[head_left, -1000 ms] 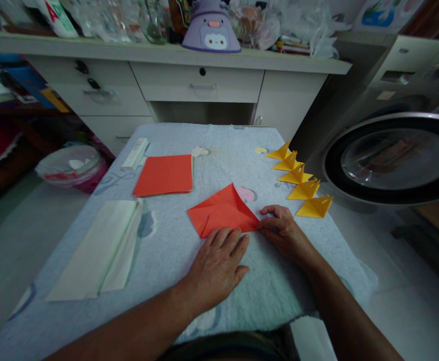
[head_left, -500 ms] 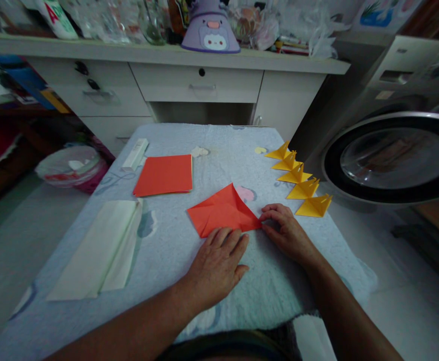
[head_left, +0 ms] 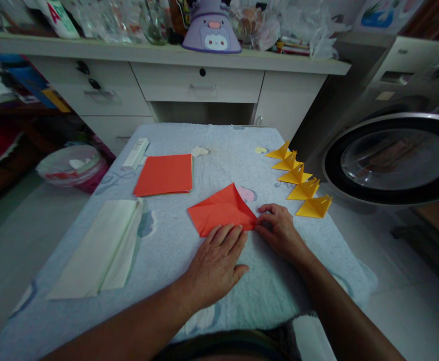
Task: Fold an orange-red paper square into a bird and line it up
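Note:
A partly folded sheet of red origami paper (head_left: pixel 221 208) lies on the cloth-covered table, creased, with one corner pointing away from me. My left hand (head_left: pixel 219 258) rests flat along its near edge, fingers stretched out and together, thumb apart. At the paper's right corner, my right hand (head_left: pixel 279 230) pinches the tip between thumb and fingers. To the right stand several yellow folded paper pieces (head_left: pixel 314 206) in a slanting row. A stack of square paper (head_left: pixel 165 175), red on top, sits to the left beyond my left hand.
A pale folded paper sheet (head_left: pixel 99 250) lies at the table's left, with a small white box (head_left: pixel 136 154) farther back. A lined waste bin (head_left: pixel 71 168) stands on the floor. Beyond the table are white drawers (head_left: pixel 200 82); at right a washing machine door (head_left: pixel 396 158) hangs open.
My right hand has shifted slightly left, and the paper's right corner has come inward with it. My left hand has moved very little on the near edge.

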Demonstrator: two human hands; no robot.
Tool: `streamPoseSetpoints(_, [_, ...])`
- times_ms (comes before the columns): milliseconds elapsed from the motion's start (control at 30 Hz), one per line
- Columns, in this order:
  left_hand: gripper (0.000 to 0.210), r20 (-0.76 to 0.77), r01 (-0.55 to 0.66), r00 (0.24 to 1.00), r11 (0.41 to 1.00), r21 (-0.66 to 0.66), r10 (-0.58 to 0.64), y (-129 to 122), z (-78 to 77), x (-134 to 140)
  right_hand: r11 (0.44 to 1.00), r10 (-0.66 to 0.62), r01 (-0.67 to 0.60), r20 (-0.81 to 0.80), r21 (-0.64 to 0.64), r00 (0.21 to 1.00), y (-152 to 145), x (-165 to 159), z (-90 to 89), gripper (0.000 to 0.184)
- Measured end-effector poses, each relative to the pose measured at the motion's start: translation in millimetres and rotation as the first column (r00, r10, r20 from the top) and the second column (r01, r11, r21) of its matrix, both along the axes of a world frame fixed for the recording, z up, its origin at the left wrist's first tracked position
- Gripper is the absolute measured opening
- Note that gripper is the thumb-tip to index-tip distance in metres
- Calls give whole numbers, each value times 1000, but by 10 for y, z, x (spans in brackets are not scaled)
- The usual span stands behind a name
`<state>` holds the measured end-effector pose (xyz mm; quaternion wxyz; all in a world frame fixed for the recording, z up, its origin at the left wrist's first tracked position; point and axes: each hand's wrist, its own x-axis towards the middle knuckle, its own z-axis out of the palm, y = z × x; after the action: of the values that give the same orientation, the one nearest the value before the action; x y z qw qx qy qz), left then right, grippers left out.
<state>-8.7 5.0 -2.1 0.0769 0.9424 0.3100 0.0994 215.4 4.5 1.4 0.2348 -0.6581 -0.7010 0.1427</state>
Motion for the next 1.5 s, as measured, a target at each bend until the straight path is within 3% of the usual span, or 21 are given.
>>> streamPoseSetpoints(567, [65, -61, 29, 998, 999, -18, -30, 48, -40, -33, 999, -31, 32, 17, -27, 999, 25, -38, 17, 6])
streamPoseSetpoints(1500, [68, -110, 28, 993, 995, -95, -39, 107, 27, -45, 999, -36, 36, 8, 3, 999, 24, -46, 17, 8])
